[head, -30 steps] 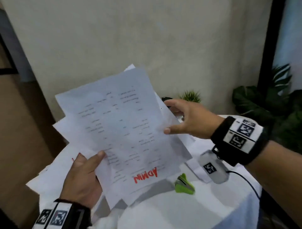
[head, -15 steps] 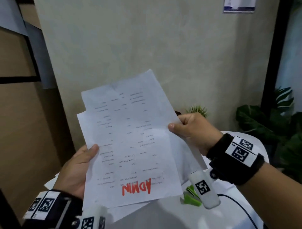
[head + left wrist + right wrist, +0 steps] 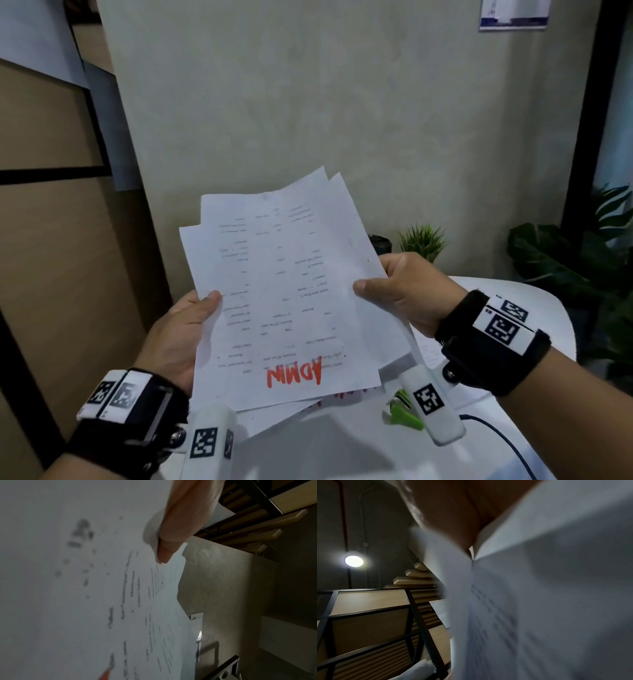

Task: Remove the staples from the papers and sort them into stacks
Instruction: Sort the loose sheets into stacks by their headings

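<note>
Papers raised above desk, pinched at opposite edges by left hand and right hand. Square edges above desk before stacking; keep fingers clamped.

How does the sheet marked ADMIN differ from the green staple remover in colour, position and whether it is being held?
The ADMIN sheet is white with red lettering; the staple remover is bright green. The sheet is raised off the table; the remover lies on the white table. The left hand and right hand pinch the sheet's side edges; nothing holds the remover. Both are office items.
</note>
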`<state>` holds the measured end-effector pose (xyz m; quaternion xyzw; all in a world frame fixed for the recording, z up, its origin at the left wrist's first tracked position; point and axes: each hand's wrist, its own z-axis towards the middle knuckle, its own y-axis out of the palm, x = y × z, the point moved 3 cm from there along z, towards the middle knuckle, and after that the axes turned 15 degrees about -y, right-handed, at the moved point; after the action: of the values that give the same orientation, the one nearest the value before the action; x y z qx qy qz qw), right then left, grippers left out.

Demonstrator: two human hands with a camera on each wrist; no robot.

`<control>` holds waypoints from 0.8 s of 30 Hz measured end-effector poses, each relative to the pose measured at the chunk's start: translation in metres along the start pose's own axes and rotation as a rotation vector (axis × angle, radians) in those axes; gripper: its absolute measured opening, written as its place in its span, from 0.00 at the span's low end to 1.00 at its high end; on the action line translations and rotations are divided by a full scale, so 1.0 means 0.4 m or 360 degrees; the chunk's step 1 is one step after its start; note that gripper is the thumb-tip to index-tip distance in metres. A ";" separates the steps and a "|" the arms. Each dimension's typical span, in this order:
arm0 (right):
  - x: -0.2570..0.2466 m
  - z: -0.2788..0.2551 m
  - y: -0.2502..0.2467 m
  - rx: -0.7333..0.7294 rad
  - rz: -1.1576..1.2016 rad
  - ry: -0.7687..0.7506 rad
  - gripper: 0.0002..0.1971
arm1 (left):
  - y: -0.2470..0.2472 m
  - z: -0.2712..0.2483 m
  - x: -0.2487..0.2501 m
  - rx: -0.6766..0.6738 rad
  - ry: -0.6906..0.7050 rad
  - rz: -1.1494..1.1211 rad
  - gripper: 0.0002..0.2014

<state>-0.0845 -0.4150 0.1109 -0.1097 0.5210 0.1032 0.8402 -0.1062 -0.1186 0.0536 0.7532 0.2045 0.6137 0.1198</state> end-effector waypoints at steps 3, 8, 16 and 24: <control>-0.009 0.005 -0.019 0.0055 -0.0089 -0.0045 0.04 | 0.011 -0.001 0.007 0.0036 0.0027 0.0081 0.14; -0.030 0.018 -0.052 0.0207 -0.0139 -0.0053 0.03 | 0.025 -0.008 0.009 0.0084 0.0082 0.0159 0.10; -0.001 0.022 -0.113 0.0371 0.0190 0.0048 0.10 | -0.018 0.025 0.021 -0.0011 -0.0270 -0.0163 0.20; 0.024 0.038 -0.020 0.0106 0.0278 0.0132 0.20 | 0.100 0.017 0.007 0.0175 0.0027 0.0167 0.10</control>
<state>-0.0652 -0.4178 0.1095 -0.0401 0.5660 0.1540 0.8089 -0.0925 -0.1524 0.0718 0.7630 0.1991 0.6134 0.0441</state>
